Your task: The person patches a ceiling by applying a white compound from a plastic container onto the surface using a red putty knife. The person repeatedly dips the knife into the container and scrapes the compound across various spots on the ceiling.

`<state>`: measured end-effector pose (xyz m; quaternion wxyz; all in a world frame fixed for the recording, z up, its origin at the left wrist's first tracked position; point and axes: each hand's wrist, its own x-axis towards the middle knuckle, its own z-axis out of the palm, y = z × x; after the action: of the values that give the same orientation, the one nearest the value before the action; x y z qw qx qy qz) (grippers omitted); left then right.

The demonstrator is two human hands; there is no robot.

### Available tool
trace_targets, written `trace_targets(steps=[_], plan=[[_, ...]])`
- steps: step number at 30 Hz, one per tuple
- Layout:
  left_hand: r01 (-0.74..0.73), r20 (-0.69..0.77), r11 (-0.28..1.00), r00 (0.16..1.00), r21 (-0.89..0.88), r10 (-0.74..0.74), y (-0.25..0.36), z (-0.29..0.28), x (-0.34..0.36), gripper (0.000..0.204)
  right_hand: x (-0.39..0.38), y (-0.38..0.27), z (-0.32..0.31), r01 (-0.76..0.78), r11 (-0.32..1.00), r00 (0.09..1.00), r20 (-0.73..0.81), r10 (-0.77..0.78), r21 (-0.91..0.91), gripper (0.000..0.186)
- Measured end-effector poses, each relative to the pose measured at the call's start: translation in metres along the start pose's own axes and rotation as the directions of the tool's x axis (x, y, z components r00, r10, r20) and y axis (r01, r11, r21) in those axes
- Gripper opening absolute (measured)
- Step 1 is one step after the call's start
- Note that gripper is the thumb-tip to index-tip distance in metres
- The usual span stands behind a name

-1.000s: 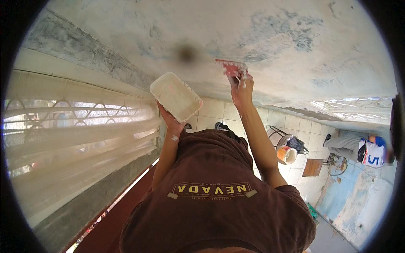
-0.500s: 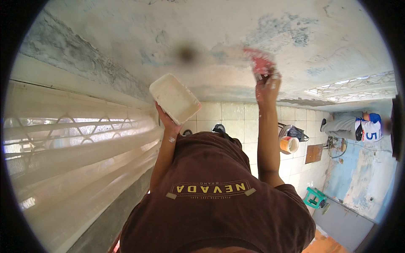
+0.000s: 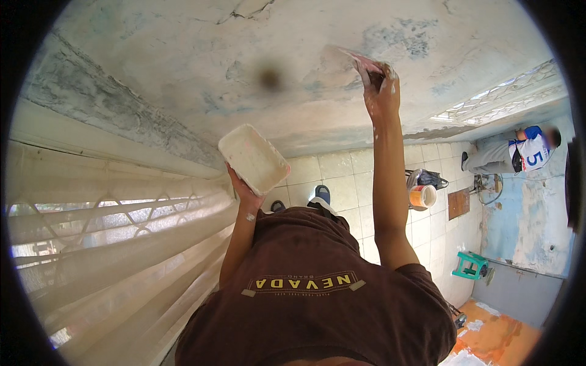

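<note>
My left hand (image 3: 246, 192) grips a white rectangular tub (image 3: 254, 160) by its side, below and left of the wall patch I face. Pale smears coat the tub's inside. Raised higher and to the right, my right hand (image 3: 382, 91) is closed around a red putty scraper (image 3: 364, 62), its blade blurred against the wall (image 3: 305, 116). White paste marks the fingers and the right wrist. Rough grey-blue patches and a crack show on the wall's pale surface.
Sheer curtains (image 3: 122, 238) hang close on my left. On the tiled floor (image 3: 342, 171) to the right are a paste bucket (image 3: 422, 197), a black bag (image 3: 430, 178) and a green stool (image 3: 470, 266). Another person (image 3: 516, 152) is at the far right.
My right hand has moved up the wall with the scraper, whose blade has turned more edge-on. The tub in my left hand sits slightly lower in view.
</note>
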<state>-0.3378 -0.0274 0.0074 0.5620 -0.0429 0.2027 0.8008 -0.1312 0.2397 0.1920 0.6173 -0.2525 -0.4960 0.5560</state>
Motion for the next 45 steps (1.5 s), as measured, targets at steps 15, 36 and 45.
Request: trace_targets(steps=[15,36,45], plan=[[0.030,-0.005,0.999,1.000,0.031,-0.030,0.006,-0.021,-0.001,0.068,0.034,-0.023,0.008,-0.162,0.941,0.970,-0.129,0.208,0.299,0.029],[-0.021,-0.013,0.995,1.000,0.094,0.023,-0.015,0.011,0.002,0.067,0.050,-0.030,-0.053,-0.080,0.985,0.997,-0.031,0.077,-0.154,0.029],[-0.055,0.032,0.998,0.998,0.015,0.055,-0.046,0.001,0.020,0.065,-0.046,0.059,-0.063,-0.504,0.760,0.834,0.003,0.551,0.412,0.032]])
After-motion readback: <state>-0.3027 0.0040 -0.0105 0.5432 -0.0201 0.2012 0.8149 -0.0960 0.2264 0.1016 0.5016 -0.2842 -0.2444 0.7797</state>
